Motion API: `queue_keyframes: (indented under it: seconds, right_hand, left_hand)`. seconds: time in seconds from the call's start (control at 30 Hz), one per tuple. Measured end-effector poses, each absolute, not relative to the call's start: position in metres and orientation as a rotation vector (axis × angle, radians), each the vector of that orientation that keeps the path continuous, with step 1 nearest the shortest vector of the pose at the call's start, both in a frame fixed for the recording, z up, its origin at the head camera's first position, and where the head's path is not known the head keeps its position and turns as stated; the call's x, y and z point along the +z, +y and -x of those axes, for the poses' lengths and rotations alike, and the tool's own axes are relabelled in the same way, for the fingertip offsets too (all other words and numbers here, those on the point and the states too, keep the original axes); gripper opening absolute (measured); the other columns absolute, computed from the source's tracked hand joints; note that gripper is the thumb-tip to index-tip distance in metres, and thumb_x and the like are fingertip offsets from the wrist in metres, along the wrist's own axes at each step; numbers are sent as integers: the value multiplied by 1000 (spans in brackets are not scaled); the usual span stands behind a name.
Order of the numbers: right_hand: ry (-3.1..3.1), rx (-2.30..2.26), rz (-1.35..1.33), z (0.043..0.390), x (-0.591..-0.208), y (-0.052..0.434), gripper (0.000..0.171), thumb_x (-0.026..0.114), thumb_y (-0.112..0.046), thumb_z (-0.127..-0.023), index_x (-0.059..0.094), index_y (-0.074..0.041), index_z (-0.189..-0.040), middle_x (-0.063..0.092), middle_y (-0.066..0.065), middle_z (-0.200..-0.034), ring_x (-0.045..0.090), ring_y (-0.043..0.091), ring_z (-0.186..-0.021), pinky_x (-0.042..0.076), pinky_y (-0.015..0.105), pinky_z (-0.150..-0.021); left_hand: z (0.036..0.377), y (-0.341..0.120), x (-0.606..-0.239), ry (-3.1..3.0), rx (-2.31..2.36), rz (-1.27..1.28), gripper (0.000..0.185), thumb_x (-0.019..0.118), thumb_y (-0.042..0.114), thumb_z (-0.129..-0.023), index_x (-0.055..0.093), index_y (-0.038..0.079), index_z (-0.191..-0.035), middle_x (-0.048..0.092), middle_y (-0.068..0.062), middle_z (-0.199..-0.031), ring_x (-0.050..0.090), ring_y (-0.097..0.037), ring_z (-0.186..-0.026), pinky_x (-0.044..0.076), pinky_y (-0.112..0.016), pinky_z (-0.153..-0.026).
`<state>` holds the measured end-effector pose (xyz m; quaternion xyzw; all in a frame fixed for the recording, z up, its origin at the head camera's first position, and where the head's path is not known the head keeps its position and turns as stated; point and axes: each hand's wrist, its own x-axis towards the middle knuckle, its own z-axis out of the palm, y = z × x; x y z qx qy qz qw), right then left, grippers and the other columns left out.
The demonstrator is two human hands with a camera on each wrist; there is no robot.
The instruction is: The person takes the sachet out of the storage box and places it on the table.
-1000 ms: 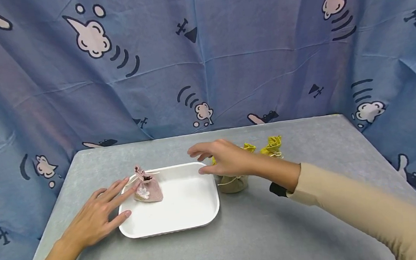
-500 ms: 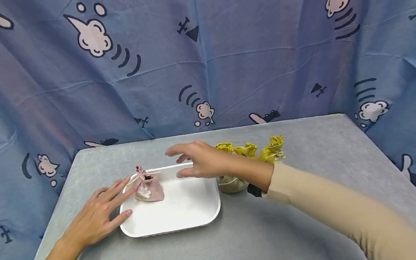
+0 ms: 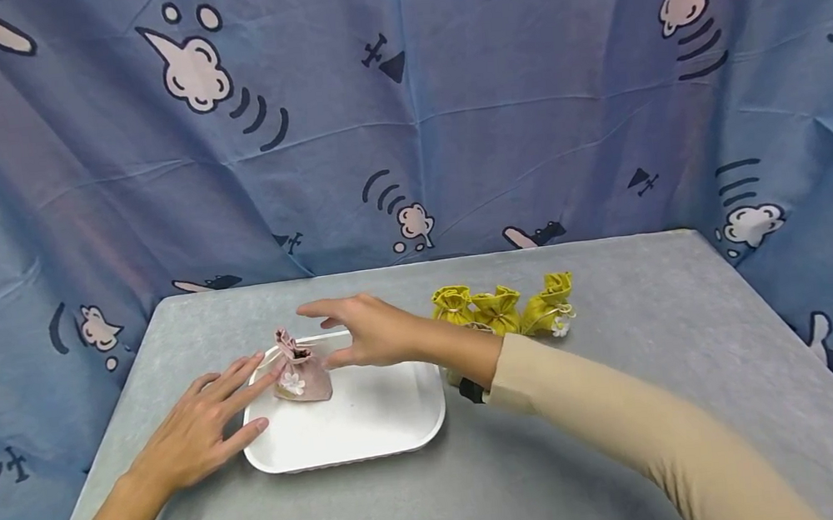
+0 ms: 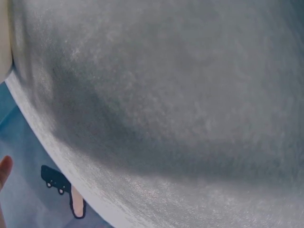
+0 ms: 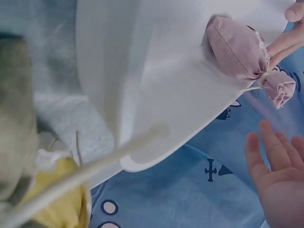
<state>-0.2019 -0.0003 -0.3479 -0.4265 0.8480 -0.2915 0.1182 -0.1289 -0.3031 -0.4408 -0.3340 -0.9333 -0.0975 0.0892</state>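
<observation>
A small pink drawstring pouch (image 3: 311, 381) with a white flower stands at the left end of a white tray (image 3: 372, 427). My left hand (image 3: 199, 427) lies along the tray's left edge with fingers extended, its fingertips at the pouch's side. Above the tray, my right hand (image 3: 381, 330) reaches in from the right with thumb and fingers spread apart, just right of the pouch. In the right wrist view, a gap shows between the right hand (image 5: 285, 183) and the pink pouch (image 5: 240, 50). Nothing is in its fingers.
Several yellow pouches (image 3: 497, 311) stand right of the tray. An olive-grey pouch (image 5: 14, 114) is mostly hidden by the right forearm in the head view. The grey table (image 3: 640, 314) ends at a patterned blue curtain (image 3: 348, 174).
My right hand has moved left over the tray, from beside the yellow pouches to near the pink pouch. More of the yellow pouches shows. My left hand has stayed in place.
</observation>
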Motion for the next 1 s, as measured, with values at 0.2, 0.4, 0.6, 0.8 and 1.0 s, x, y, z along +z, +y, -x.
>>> queue_keyframes:
  seconds: [0.2,0.4,0.6,0.8,1.0]
  right_hand:
    - [2453,-870,1257,202,-351,-9,73,78,-15,-88,42,-6,-150,46,10,-152,59,23,-125,42,29,-106]
    - [2453,-831,1242,204,-356,-19,73,78,-18,-88,41,-7,-151,45,8,-152,58,24,-126,43,28,-105]
    - [2457,-793,1242,205,-364,-31,71,78,-16,-88,44,-9,-149,50,4,-150,60,19,-123,45,24,-101]
    - [2457,-760,1251,203,-367,-41,68,78,-14,-87,46,-10,-148,58,3,-139,61,10,-114,45,18,-94]
    - [2473,-727,1262,203,-370,-48,64,75,-10,-90,46,-11,-148,63,2,-127,58,6,-100,45,16,-86]
  left_hand:
    - [130,-302,-441,-2767,-301,994,70,67,39,-92,38,27,-155,36,-7,-159,44,-35,-137,37,-57,-100]
    - [130,-303,-440,-2765,-298,995,70,67,39,-92,39,27,-155,36,-6,-159,45,-34,-137,37,-57,-99]
    - [129,-304,-440,-2774,-293,990,69,67,41,-92,40,28,-154,36,-7,-159,46,-34,-136,38,-58,-99]
    - [128,-303,-441,-2766,-299,993,70,67,40,-92,39,27,-155,37,-8,-158,49,-36,-132,39,-57,-98]
    - [128,-302,-440,-2780,-302,988,69,67,41,-92,39,30,-154,37,-8,-158,48,-36,-133,38,-56,-99]
